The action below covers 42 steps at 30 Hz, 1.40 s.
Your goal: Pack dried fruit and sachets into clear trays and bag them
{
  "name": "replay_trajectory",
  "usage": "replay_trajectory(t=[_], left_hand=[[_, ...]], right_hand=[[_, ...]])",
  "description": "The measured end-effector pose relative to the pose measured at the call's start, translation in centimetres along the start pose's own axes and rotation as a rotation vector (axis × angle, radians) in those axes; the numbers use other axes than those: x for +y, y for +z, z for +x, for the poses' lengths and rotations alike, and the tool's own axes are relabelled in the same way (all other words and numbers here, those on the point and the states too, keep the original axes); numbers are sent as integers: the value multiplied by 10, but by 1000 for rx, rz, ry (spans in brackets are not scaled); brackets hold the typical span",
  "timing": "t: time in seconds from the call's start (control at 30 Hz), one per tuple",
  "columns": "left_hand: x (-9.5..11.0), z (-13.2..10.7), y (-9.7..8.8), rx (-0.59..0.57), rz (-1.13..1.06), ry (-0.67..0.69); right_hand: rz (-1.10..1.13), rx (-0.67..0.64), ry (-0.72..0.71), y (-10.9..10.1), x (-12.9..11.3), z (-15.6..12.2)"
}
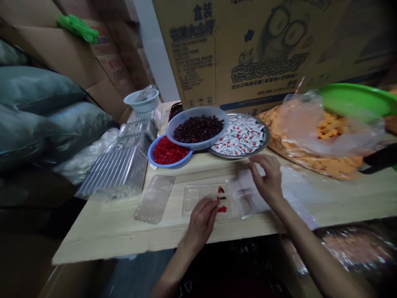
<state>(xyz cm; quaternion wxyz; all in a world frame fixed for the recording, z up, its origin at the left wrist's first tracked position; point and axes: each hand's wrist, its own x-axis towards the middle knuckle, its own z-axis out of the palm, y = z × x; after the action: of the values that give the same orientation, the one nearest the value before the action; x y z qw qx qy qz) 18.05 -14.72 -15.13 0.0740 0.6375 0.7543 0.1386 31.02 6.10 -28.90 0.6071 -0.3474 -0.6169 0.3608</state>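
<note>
My left hand [203, 217] is over a clear plastic tray [190, 200] on the table, its thumb and fingers pinched together at the right-hand compartment. Small red pieces [221, 209] and dark pieces [222, 198] lie there, right by the fingertips. Whatever the pinch holds is too small to make out. My right hand [268, 180] is raised at the front edge of a round metal tray [267, 142] full of small white-and-red sachets [240, 134]. Its fingers are bent and closed towards the thumb, and their contents cannot be seen. Below it lie clear plastic bags [245, 198].
A clear lid [155, 198] lies left of the tray, beside stacked clear boxes [120, 165]. Behind are a blue bowl of red pieces [170, 150] and a bowl of dark pieces [198, 128]. A bag of orange pieces [331, 128], a green basin [356, 97] and a big carton [223, 54] stand beyond.
</note>
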Motion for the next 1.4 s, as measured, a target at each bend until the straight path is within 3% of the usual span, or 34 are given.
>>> replay_trajectory(t=[0.07, 0.13, 0.2, 0.27, 0.33, 0.43, 0.67, 0.9, 1.0, 1.07, 1.13, 1.2, 1.3, 1.4], left_hand=[[3, -5, -3, -12, 2, -18], [6, -9, -5, -40, 4, -33], [10, -15, -7, -42, 3, -58], [10, -22, -7, -20, 0, -95], [9, -29, -9, 13, 2, -137], [2, -40, -13, 56, 6, -176], [-7, -50, -24, 93, 1, -204], [-10, -29, -21, 143, -59, -265], [-1, -10, -22, 218, -75, -280], [12, 6, -23, 289, -148, -317], [23, 24, -21, 317, -306, -357], [27, 41, -19, 269, -469, -378], [19, 54, -20, 224, -524, -392], [2, 56, -37, 249, -413, -397]], right_hand=[[-109, -147, 69, 11, 25, 49], [-209, -474, 226, 33, 43, 86], [-232, -751, 368, 59, 52, 108], [-239, -844, 428, 84, 56, 115], [-251, -833, 445, 101, 59, 115], [-240, -787, 481, 107, 67, 112], [-47, -529, 607, 80, 84, 117], [212, -289, 691, 71, 84, 116], [318, -232, 660, 58, 66, 108], [461, -271, 580, 47, 38, 90], [617, -427, 497, 39, 1, 62], [726, -593, 482, 36, -37, 31], [839, -691, 558, 42, -75, -7], [910, -590, 733, 47, -81, -32]])
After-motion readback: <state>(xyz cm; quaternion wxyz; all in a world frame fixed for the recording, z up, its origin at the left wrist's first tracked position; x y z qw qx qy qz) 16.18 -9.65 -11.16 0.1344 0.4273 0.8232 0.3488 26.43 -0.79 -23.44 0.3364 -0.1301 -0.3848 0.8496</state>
